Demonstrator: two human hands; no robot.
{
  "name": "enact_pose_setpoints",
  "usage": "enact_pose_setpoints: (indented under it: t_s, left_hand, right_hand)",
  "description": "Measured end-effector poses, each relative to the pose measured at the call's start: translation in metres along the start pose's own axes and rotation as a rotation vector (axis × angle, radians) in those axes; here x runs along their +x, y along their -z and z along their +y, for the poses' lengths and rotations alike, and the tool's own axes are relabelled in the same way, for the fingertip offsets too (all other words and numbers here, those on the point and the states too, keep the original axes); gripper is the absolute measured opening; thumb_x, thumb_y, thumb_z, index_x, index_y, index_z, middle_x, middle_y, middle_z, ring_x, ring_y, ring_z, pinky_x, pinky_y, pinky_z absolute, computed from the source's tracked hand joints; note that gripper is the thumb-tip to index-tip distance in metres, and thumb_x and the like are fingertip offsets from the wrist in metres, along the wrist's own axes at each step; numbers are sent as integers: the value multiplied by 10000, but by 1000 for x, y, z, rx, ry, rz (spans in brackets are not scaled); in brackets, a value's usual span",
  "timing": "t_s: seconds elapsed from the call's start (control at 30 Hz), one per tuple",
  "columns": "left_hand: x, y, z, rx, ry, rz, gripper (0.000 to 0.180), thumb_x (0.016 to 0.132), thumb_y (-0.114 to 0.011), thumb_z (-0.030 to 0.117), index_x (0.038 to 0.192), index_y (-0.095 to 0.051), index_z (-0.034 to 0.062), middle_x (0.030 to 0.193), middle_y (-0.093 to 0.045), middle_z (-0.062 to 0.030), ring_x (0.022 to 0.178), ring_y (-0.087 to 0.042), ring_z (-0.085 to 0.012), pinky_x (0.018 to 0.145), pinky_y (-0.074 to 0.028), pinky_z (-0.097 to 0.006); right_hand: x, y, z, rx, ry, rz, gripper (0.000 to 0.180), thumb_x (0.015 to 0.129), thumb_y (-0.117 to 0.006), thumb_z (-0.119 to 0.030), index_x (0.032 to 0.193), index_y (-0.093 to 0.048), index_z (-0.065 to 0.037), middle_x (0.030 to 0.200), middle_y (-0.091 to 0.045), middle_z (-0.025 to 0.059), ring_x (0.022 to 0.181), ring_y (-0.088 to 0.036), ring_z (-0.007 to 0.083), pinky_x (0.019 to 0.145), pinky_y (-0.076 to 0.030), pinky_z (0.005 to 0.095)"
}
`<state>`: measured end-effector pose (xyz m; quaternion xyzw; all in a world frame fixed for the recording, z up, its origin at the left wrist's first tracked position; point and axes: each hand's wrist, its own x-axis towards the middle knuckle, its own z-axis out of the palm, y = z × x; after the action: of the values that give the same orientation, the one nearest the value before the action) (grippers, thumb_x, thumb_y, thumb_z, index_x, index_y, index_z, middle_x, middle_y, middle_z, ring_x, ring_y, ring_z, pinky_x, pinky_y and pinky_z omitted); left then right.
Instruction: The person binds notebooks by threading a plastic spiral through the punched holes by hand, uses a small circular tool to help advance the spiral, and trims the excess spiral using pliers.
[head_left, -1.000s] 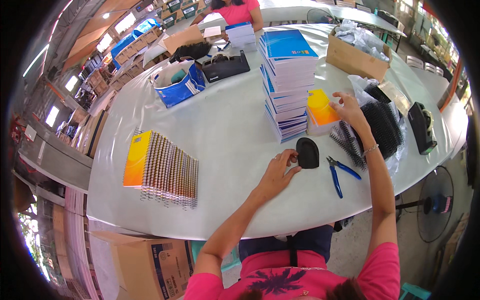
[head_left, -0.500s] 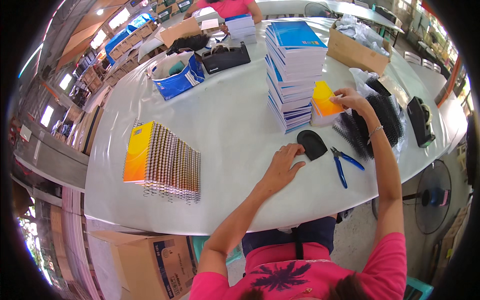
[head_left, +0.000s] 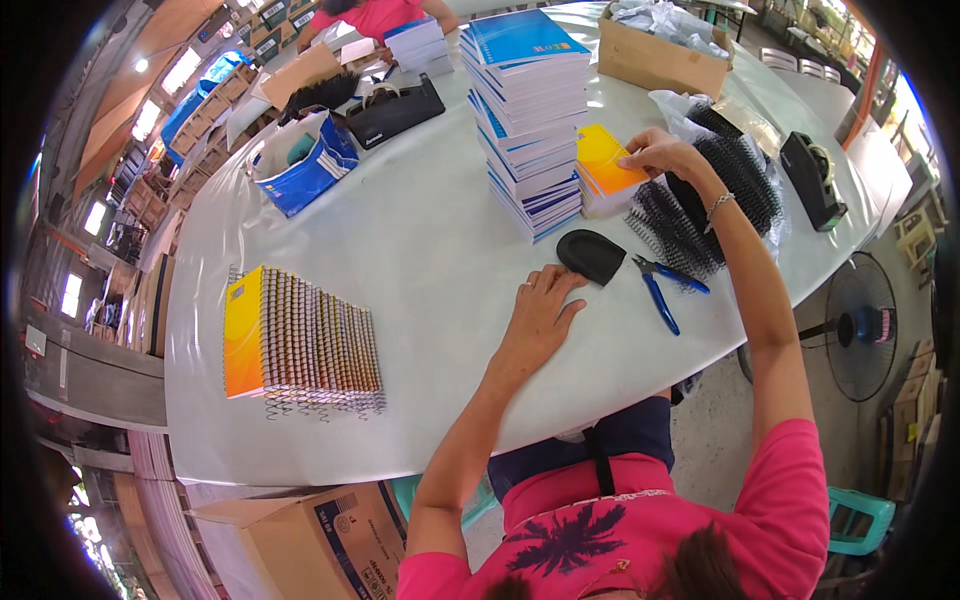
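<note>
My right hand (head_left: 662, 155) pinches the edge of the top yellow-orange notebook (head_left: 606, 163) on a short stack. That stack stands right beside a tall pile of blue-covered notebooks (head_left: 530, 110). Flat on the table, my left hand (head_left: 540, 312) is open, its fingertips at the edge of a black half-oval pad (head_left: 591, 256). Blue-handled cutting pliers (head_left: 661, 288) lie spread to the right of the pad. Black spiral binding coils (head_left: 715, 185) are heaped under and beyond my right forearm. Farther left stands a row of coil-bound yellow notebooks (head_left: 312, 340).
On the white table (head_left: 420, 230) sit a blue bag-like container (head_left: 308, 170), a black tape dispenser (head_left: 395, 112), another dispenser (head_left: 812, 180) at right, and a carton of plastic (head_left: 660, 65). A person in pink (head_left: 375, 18) is across, near more notebooks (head_left: 416, 46). An open carton (head_left: 300, 535) is below the near edge.
The whole view has shifted, so the table's things appear farther left and mostly higher. Both hands keep nearly the same places, at the yellow notebook and the black pad.
</note>
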<state>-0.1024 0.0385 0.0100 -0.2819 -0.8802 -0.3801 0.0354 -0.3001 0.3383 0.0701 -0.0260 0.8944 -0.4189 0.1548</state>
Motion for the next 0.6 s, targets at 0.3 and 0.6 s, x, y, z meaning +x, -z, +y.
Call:
enact_pose_setpoints:
  t_s: [0.3, 0.6]
  left_hand:
    - [1, 11, 3, -67, 64, 21, 294, 915, -639, 165, 1201, -624, 103, 1199, -561, -129, 1129, -540, -333, 952, -430, -440]
    - [-26, 33, 46, 170, -241, 671, 416, 819, -711, 12, 1218, -650, 116, 1233, -534, -130, 1158, -540, -305, 979, -423, -414]
  right_hand:
    - [-67, -14, -14, 56, 445, 442, 281, 795, -717, -151, 977, -593, 25, 833, -642, 122, 771, -613, 205, 713, -491, 316]
    - [-209, -114, -87, 10, 425, 244, 235, 815, -668, -54, 1043, -630, -9, 859, -626, 118, 743, -600, 230, 686, -483, 323]
